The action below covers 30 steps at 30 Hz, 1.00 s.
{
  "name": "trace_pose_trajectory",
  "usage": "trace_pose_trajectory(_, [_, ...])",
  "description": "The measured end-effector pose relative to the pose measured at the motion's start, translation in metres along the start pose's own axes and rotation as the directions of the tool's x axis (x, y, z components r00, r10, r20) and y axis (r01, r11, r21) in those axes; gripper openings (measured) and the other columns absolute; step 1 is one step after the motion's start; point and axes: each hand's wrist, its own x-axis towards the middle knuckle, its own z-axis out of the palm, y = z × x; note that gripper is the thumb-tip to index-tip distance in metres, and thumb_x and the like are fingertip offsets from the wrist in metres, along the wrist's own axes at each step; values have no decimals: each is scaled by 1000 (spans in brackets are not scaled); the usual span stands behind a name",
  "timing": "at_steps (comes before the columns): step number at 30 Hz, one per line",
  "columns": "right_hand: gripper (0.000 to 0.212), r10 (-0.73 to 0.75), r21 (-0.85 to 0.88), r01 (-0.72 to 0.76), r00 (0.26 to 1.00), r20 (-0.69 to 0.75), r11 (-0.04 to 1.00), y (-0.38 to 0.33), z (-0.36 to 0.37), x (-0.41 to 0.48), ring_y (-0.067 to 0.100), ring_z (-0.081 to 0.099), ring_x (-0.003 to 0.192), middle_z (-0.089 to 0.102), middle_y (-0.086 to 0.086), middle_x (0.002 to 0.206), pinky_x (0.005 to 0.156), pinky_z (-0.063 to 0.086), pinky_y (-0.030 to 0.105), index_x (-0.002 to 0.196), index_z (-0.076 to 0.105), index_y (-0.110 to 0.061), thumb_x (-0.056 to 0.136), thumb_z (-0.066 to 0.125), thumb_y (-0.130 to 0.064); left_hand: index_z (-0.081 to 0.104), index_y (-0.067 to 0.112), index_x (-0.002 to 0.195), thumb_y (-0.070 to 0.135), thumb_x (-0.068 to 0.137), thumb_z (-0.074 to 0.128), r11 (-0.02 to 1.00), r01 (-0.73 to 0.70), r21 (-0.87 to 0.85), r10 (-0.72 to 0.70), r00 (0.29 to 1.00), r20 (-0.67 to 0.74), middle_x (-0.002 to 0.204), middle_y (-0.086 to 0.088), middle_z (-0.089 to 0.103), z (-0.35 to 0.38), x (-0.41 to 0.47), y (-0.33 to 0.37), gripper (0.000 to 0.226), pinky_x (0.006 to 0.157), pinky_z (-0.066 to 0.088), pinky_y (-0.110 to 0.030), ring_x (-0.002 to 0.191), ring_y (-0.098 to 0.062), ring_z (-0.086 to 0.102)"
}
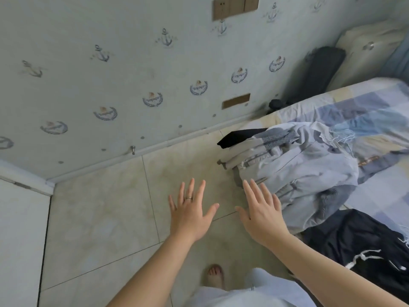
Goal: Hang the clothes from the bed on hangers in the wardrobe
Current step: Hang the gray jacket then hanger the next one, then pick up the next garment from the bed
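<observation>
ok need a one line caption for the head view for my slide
Open left hand and right hand stretched toward the pale clothes pile at the edge of the bed, nothing held

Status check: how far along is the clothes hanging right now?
Nothing looks done: the pile of light clothes and a dark garment lie on the bed. In hand: nothing; left hand and right hand are open, the right near the pile. Left: every garment; no hanger or wardrobe is in view.

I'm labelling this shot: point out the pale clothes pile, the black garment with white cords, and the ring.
pale clothes pile (305, 171), head view, middle of its top layer.
black garment (354, 231), head view, its upper dark fabric.
ring (188, 198), head view, its band.
</observation>
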Motion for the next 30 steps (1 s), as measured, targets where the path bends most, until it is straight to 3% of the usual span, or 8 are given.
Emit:
trace_pose_trajectory(11, [72, -207, -27, 206, 978, -15, 978, -41, 14, -111, 22, -9, 151, -5, -7, 165, 122, 2, 47, 156, -6, -31, 99, 29, -57, -4, 43, 157, 74, 94, 29, 987, 150, -56, -155, 984, -89, 167, 10, -13, 21, -150, -26, 78, 120, -13, -55, 151, -15, -23])
trace_pose_trajectory(16, [72, -365, -37, 364, 930, -35, 931, -51, 13, -171, 21, -10, 151, -5, -8, 165, 121, -1, 46, 156, -6, -32, 99, 29, -58, -4, 43, 157, 74, 94, 27, 975, 213, -54, -220, 951, -215, 166, 11, -14, 19, -234, -32, 76, 119, -15, -55, 150, -16, -25])
trace_pose_trajectory(22, [72, -565, -33, 565, 817, -112, 824, -91, -5, -226, 19, -11, 151, -7, -9, 165, 121, -3, 45, 156, -8, -32, 99, 26, -59, -1, 42, 158, 71, 95, 30, 960, 273, -66, -277, 874, -399, 166, 11, -14, -22, -324, -44, 76, 119, -16, -53, 149, -14, -27])
trace_pose_trajectory(30, [71, -773, -31, 794, 581, -256, 607, -196, -70, -290, 18, -11, 151, -7, -10, 164, 121, -2, 45, 156, -7, -32, 99, 23, -60, 1, 43, 157, 76, 90, 22, 936, 352, 13, -253, 697, -671, 167, 12, -11, -130, -428, -71, 77, 120, -14, -53, 150, -13, -26])
